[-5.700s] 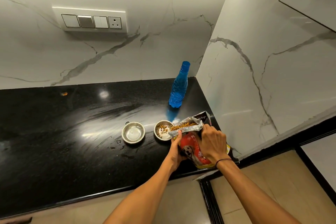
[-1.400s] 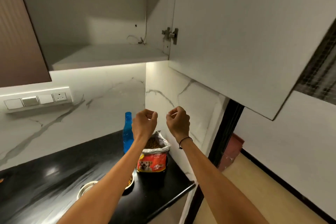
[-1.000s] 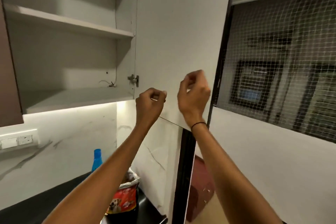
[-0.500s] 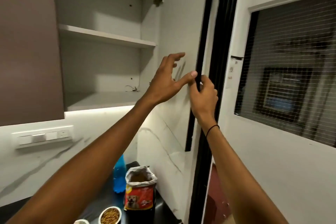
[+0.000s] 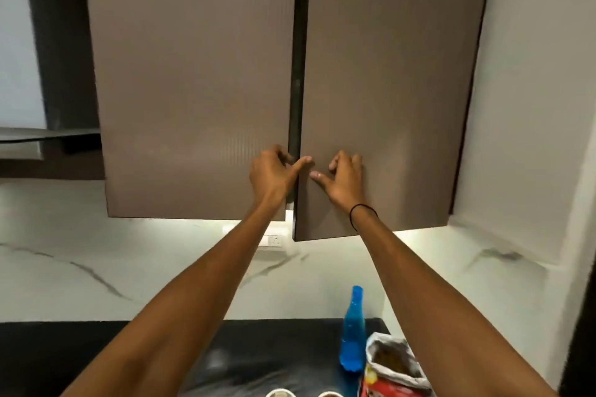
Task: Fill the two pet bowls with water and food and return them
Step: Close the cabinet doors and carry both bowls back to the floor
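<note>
Both arms reach up to a brown wall cabinet. My left hand (image 5: 274,172) has its fingers tucked into the dark gap between the two doors, and its thumb lies on the front of the right cabinet door (image 5: 387,80), which stands slightly ajar. My right hand (image 5: 345,177) rests with bent fingers against that door's face and holds nothing. Only the rims of the two pet bowls (image 5: 279,393) (image 5: 329,394) show at the bottom edge, on the black counter (image 5: 96,358); their contents are out of view. An open red dog food bag (image 5: 393,371) stands at the counter's right end.
A blue water bottle (image 5: 353,342) stands on the counter just left of the food bag. The left cabinet door (image 5: 193,80) looks shut. A switch plate with a socket (image 5: 274,240) sits on the marble wall below the cabinet. A white side wall (image 5: 532,106) rises on the right.
The right cabinet door, wide open half a second ago, has swung almost shut under my hands. My view has turned left, square onto the cabinet fronts. Earlier both hands held the food bag.
</note>
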`<move>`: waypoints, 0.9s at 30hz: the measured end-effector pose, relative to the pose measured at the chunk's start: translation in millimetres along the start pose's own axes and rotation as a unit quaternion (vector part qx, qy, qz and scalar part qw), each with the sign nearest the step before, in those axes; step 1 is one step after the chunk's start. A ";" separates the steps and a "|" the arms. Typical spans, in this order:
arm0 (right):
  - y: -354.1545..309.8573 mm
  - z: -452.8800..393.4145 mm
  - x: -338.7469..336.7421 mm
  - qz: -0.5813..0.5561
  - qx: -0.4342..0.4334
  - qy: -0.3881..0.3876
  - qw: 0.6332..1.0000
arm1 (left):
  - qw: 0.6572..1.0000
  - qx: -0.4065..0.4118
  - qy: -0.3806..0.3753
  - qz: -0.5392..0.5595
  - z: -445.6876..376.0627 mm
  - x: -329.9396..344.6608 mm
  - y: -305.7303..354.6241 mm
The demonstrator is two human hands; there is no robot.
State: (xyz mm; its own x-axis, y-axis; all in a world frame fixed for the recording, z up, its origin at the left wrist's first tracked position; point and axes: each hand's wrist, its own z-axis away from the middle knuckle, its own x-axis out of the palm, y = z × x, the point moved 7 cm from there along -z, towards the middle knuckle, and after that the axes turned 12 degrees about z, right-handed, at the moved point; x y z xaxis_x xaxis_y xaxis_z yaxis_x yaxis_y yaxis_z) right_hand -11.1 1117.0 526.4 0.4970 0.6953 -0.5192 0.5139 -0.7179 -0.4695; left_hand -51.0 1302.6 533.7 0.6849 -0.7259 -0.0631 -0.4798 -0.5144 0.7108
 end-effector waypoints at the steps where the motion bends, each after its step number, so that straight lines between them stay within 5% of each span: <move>1: -0.8 -8.9 8.0 0.002 0.005 0.000 1.000 | 1.000 -0.008 0.008 -0.027 -7.2 -0.5 -8.3; 10: 17.2 -52.9 63.7 0.077 0.005 -0.038 0.996 | 0.989 -0.052 0.005 -0.140 -55.4 21.6 -44.2; 18: 40.5 -39.2 83.1 0.034 0.004 -0.011 0.999 | 0.994 -0.054 0.043 -0.086 -49.7 41.8 -85.5; 27: 119.3 58.4 151.8 0.001 0.112 -0.037 0.993 | 0.980 -0.163 -0.003 -0.116 74.9 59.9 -216.6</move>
State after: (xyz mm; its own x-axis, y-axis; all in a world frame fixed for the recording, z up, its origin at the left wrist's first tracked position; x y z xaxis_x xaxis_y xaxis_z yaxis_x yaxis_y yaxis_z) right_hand 84.8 1135.0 349.8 0.4417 0.6948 -0.5676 0.3400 -0.7151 -0.6107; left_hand 52.8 1336.4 323.5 0.7513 -0.6101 -0.2517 -0.1106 -0.4924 0.8633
